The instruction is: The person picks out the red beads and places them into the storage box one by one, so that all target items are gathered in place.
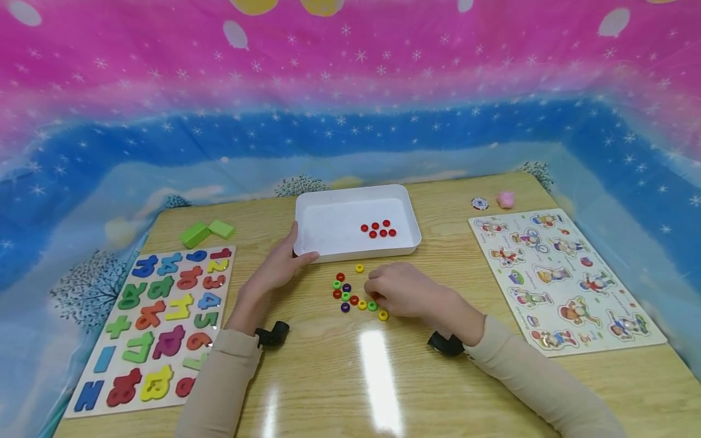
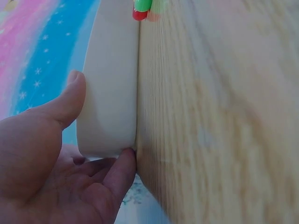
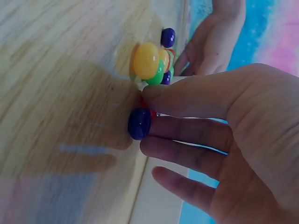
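Observation:
A white tray (image 1: 350, 254) stands at the back middle of the table, with several red ring-shaped beads (image 1: 383, 233) on its right side. My left hand (image 1: 276, 264) grips the tray's near left corner: the thumb lies at the rim and the fingers reach round the side wall (image 2: 110, 93). In front of the tray lie loose beads in yellow (image 1: 359, 268), green, red and purple. Over their right end, my right hand (image 1: 402, 289) pinches a red bead (image 3: 153, 113) between thumb and fingers, mostly hidden by them. A dark blue bead (image 3: 139, 123) sits right by those fingertips.
A number puzzle board (image 1: 186, 298) lies at the left, with green blocks (image 1: 195, 234) behind it. On the right is a picture puzzle board (image 1: 526, 267); beyond it are a poker chip (image 1: 479, 204) and a pink toy (image 1: 505, 199). Patterned cloth hangs behind the table.

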Tool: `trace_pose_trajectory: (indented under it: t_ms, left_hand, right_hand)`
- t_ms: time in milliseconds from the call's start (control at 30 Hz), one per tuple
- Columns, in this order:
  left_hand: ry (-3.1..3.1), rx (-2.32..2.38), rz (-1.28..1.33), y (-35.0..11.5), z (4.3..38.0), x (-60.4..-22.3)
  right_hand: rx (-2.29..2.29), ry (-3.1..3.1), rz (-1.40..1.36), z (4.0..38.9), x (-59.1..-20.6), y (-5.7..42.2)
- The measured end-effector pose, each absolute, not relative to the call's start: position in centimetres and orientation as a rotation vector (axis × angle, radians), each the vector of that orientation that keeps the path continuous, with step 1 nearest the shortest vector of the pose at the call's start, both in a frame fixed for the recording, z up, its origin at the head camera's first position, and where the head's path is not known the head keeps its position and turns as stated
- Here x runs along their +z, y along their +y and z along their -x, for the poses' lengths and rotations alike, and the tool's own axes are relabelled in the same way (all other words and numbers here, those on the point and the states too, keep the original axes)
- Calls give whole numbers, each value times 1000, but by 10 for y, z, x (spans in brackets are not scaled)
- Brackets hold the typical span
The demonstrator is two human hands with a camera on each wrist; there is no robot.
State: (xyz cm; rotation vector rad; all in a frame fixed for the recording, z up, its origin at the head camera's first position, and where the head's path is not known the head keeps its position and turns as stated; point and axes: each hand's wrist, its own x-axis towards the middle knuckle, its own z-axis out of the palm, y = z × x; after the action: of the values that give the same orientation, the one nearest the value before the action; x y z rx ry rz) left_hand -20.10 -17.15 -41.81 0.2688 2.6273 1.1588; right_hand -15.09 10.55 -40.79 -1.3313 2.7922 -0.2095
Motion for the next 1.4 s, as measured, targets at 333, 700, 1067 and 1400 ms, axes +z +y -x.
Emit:
trace_pose_trajectory:
  t_ms: [333, 700, 1067, 1400]
  left_hand:
    - [2621, 1177, -285, -176, 200, -420]
    - [2606, 1202, -306, -175, 200, -421]
    - [2612, 1235, -303, -172, 203, -424]
    - [2614, 1200, -266, -175, 203, -422]
  right_hand:
    - [-312, 2802, 1313, 165, -389, 101]
    - [-457, 2977, 1074, 220, -382, 87]
    - [-322, 3104, 1001, 253, -411, 75]
    - [-324, 3097, 989, 251, -406, 76]
